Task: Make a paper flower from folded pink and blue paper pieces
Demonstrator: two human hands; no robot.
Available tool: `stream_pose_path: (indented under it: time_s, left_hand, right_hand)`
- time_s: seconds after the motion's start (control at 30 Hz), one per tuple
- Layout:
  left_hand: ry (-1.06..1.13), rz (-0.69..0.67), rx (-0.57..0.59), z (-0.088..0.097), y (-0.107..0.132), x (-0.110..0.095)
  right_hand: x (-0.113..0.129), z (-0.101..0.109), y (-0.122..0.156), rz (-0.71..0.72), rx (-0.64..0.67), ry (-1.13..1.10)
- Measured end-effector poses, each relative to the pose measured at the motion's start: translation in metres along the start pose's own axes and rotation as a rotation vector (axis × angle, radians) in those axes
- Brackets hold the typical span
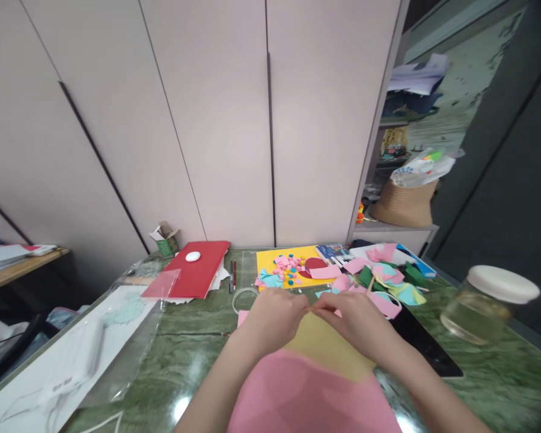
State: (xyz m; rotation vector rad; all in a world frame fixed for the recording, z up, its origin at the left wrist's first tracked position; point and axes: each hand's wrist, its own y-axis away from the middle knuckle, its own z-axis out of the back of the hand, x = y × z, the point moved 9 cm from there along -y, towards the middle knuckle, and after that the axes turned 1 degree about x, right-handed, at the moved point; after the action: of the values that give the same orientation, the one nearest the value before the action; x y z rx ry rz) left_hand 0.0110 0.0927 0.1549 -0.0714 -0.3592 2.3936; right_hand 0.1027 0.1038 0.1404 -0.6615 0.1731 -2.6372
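Observation:
A sheet of pale yellow paper (327, 344) hangs below my hands over the near part of the table, slightly blurred. My left hand (277, 316) pinches its upper edge, fingers closed. Right beside it, my right hand (349, 314) pinches the same edge, the two sets of fingertips almost touching. Under the paper is a large rounded pink surface (293, 397), whose kind I cannot make out. Just beyond my hands lie pink, yellow and blue small pieces (291, 269) on a yellow sheet (265, 260), with a red round piece (314, 263) partly under a pink strip (325, 272).
Folded coloured paper pieces (388, 273) and a black flat panel (426, 346) lie right. A lidded jar of liquid (482, 310) stands farther right. Left are a red folder (198, 270), pens (233, 276), a clear plastic bag (137, 343) and a white device (79, 355). Cabinet doors (216, 120) rise behind.

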Motion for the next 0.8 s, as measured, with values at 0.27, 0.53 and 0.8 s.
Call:
stream_pose_path:
  time_s: [0.27,0.53,0.8]
  left_hand:
    - [0.068,0.087,-0.078,0.023,0.01,0.03]
    - [0.403,0.186,-0.054,0.027,0.021,0.057]
    - [0.536,0.271,-0.167,0.031,0.026,0.086]
  right_hand:
    - [-0.017,0.024,0.009,-0.038,0.027,-0.101]
    - [-0.04,0.059,0.014,0.02,-0.055,-0.016]
    - [-0.056,0.07,0.019,-0.009,-0.035,-0.053]
